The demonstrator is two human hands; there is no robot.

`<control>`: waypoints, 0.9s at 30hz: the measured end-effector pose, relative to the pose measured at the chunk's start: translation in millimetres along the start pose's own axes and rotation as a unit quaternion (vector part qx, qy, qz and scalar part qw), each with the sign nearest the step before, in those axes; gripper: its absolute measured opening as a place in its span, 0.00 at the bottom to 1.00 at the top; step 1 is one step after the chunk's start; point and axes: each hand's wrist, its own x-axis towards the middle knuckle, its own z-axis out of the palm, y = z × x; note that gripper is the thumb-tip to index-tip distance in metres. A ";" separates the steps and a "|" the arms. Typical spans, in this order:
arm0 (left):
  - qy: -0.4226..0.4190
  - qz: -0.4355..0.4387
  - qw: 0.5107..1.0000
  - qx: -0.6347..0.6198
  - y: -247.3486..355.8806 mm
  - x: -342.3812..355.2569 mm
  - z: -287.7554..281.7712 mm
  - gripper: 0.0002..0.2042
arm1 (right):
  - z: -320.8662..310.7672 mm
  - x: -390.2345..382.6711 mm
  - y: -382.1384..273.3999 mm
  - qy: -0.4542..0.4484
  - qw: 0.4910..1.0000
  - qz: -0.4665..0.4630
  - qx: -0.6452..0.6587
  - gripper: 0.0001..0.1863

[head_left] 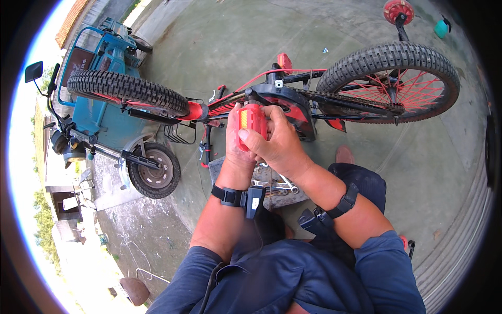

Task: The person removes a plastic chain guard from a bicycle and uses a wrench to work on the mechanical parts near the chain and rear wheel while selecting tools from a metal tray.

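Observation:
A child's bicycle stands upside down before me, with its front wheel (125,88) on the left and its rear wheel (389,56) on the right. Both my hands are around its red pedal (254,121), which has a yellow reflector and sits at the end of the black crank arm (253,96). My left hand (235,140) grips the pedal from the left side, its fingers mostly hidden behind it. From the right, my right hand (281,140) closes on the pedal, thumb across its near face. The second red pedal (284,62) shows beyond the frame.
Below my hands, several wrenches (285,184) lie on a grey slab. A blue cargo tricycle (107,118) stands at the left, close to the front wheel. A red training wheel (398,10) sticks up beyond the rear wheel, near a teal spray bottle (442,29).

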 end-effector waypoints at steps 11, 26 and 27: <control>0.108 0.269 0.698 0.655 53.4 -29.2 115.3 0.14 | -1.8 -3.1 -8.6 0.033 0.999 0.007 -0.031 0.42; -0.077 0.122 0.090 0.985 -2.9 8.6 184.3 0.16 | 1.8 4.5 -6.9 0.075 0.977 -0.089 -0.177 0.44; -0.051 0.171 0.147 0.973 2.1 7.2 180.6 0.17 | 0.7 2.5 -9.9 0.080 0.977 -0.073 -0.183 0.44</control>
